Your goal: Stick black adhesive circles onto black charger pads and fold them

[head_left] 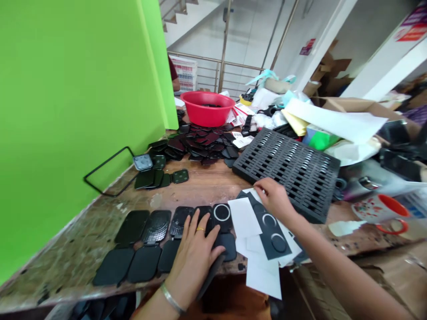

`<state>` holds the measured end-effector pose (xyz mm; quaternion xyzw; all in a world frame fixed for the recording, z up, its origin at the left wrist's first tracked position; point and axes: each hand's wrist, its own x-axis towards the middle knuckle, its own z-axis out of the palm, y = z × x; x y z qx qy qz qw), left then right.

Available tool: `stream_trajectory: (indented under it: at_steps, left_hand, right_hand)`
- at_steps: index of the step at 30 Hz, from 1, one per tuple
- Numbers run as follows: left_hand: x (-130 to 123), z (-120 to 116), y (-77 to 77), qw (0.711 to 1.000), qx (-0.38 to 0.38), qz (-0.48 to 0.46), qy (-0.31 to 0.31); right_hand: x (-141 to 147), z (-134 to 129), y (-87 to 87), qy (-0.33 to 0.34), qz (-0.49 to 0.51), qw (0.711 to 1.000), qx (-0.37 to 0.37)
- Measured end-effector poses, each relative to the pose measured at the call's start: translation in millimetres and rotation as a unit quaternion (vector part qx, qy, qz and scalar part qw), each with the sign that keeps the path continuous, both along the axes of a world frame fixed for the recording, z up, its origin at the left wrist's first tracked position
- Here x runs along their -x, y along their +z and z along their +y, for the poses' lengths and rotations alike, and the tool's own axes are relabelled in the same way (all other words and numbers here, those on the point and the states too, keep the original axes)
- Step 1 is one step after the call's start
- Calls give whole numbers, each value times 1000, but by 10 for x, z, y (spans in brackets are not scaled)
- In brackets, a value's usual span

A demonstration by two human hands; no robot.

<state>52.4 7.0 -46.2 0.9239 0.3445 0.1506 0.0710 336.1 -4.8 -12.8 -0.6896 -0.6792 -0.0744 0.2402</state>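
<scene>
My left hand [195, 251] lies with fingers spread over a row of black hinged folding pads. Its fingertips rest on a black pad [203, 216] near the row's right end. A dark flat piece [211, 274] shows below the thumb; whether the hand holds it is unclear. The rightmost pad [222, 214] bears a white ring. My right hand [275, 198] is closed in a pinch at the upper edge of a dark sheet [274, 255] with round cutouts and a ring; what sits between the fingertips is hidden. White paper sheets [245, 215] lie between the hands.
A black slotted foam tray [287, 164] is beyond my right hand. Behind are a pile of dark plates [203, 142] and a red basin [207, 109]. A green panel [76, 111] borders the left. A mug [380, 208] and clutter stand at right.
</scene>
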Motion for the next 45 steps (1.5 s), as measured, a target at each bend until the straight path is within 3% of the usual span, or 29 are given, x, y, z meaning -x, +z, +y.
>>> stream_trajectory:
  at_steps: [4,8,14,19,22,24,26,28,32,34,39,45]
  left_hand:
    - [-17,48,-89,999,-28,-18,-17]
    - [29,60,-94,999,-29,-18,-8]
    - [216,47,3,999,-20,25,34]
    - [313,-16,77,996,7,51,66]
    - [333,-53,97,996,31,42,69]
    - [342,-70,100,997,37,30,68]
    - [350,-81,100,996,41,26,69]
    - [357,-86,100,996,46,24,71]
    - [363,-79,92,996,48,21,72]
    - [363,-73,86,996,46,17,74]
    - [353,-66,84,996,49,19,78]
    - [340,-49,109,996,63,18,68]
  right_hand:
    - [-947,257,211,-193,-19,980,-44]
    - [-1464,434,244,-248,-36,968,2]
    - [-1485,509,179,-262,-73,960,65]
    - [-1393,379,236,-268,-107,957,37]
    - [-1256,283,362,-299,-118,946,-41]
    - [-1025,232,439,-281,-69,951,-106]
    - [-651,189,458,-187,43,973,-128]
    - [-177,157,386,-37,113,989,-87]
    - [700,139,12,150,121,980,-41]
    - [968,138,-205,194,106,975,-38]
    - [1185,99,-520,225,60,973,-12]
    - [1222,19,-491,241,12,970,34]
